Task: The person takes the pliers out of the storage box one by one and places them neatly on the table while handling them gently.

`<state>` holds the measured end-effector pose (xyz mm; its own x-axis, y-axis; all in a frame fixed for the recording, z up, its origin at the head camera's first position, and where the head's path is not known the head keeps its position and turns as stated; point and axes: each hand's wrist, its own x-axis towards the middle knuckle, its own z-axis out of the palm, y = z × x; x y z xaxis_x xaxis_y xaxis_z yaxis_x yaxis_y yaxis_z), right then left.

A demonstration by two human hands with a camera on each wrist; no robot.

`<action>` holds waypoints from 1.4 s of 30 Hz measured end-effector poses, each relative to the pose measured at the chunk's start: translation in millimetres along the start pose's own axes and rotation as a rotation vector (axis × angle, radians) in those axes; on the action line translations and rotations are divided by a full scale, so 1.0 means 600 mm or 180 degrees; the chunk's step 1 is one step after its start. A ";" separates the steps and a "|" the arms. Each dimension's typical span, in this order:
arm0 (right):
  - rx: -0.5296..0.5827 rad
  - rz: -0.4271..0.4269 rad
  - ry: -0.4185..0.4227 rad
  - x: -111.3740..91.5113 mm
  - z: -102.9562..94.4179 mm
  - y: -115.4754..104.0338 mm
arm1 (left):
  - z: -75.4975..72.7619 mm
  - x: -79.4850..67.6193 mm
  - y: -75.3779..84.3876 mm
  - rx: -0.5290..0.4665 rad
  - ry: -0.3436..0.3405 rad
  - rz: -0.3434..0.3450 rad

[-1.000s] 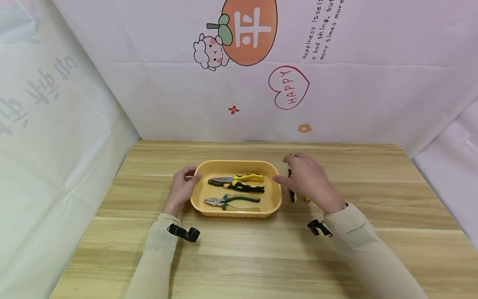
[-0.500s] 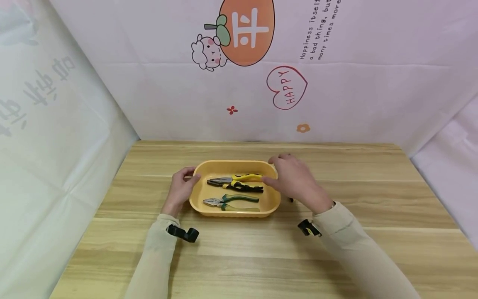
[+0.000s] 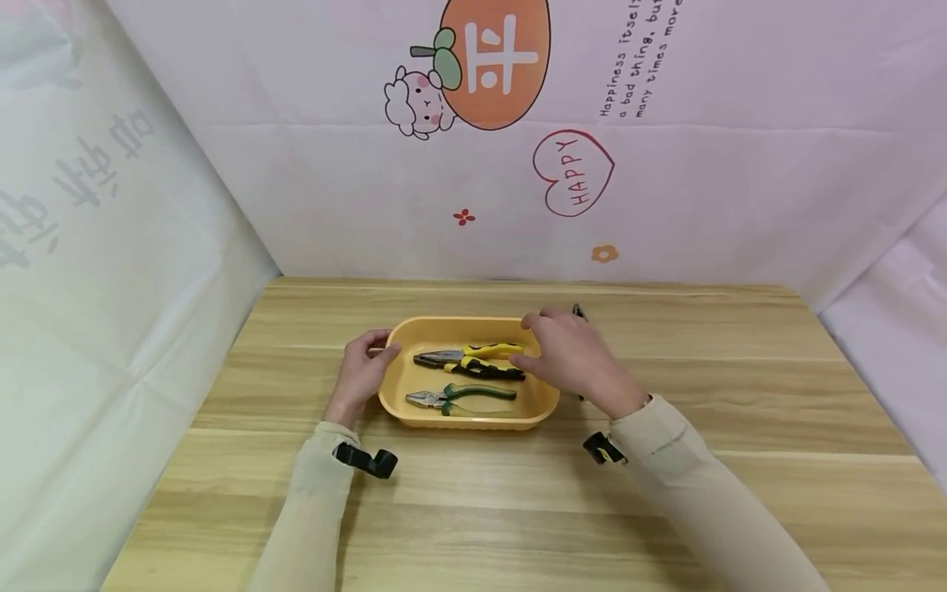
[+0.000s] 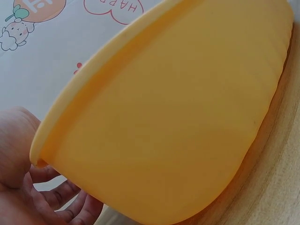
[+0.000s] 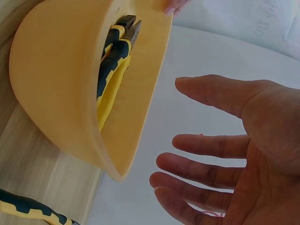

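A yellow plastic basin (image 3: 468,424) holds pliers with black-and-yellow handles (image 3: 484,372) toward the back and pliers with green handles (image 3: 445,398) toward the front. My left hand (image 3: 360,372) grips the basin's left end, thumb over the rim and fingers outside it below the lip. Over the right end hovers my right hand (image 3: 573,349), fingers spread and holding nothing; the right wrist view shows its fingertips apart from the rim.
Another black-and-yellow tool (image 5: 30,207) lies on the wooden table (image 3: 473,518) just right of the basin, mostly hidden under my right hand in the head view. A white printed cloth (image 3: 370,205) rises behind the table's far edge.
My right hand has moved left, from above the tool on the table to above the basin's right end. The left hand, basin and pliers inside stay in place.
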<state>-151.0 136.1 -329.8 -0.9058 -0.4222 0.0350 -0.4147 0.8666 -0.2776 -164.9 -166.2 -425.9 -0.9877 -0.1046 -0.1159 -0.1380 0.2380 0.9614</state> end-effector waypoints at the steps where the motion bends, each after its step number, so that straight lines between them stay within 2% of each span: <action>1: 0.0006 0.0003 -0.0009 0.001 0.000 0.000 | 0.001 0.000 0.001 -0.0006 -0.0003 0.0001; 20: -0.0089 -0.0101 -0.0417 0.024 0.013 -0.013 | 0.003 -0.004 0.001 0.0049 0.0031 0.0048; 29: -0.0113 -0.0261 -0.0640 0.041 0.021 -0.022 | 0.003 -0.003 0.002 0.0040 0.0035 0.0037; 42: -0.0232 -0.0334 -0.0793 0.061 0.032 -0.035 | 0.002 -0.002 0.000 0.0056 0.0027 0.0034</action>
<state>-173.9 97.2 -340.8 -0.8121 -0.5552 -0.1797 -0.5183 0.8278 -0.2148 -164.0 -165.0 -426.1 -0.9885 -0.1100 -0.1036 -0.1289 0.2562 0.9580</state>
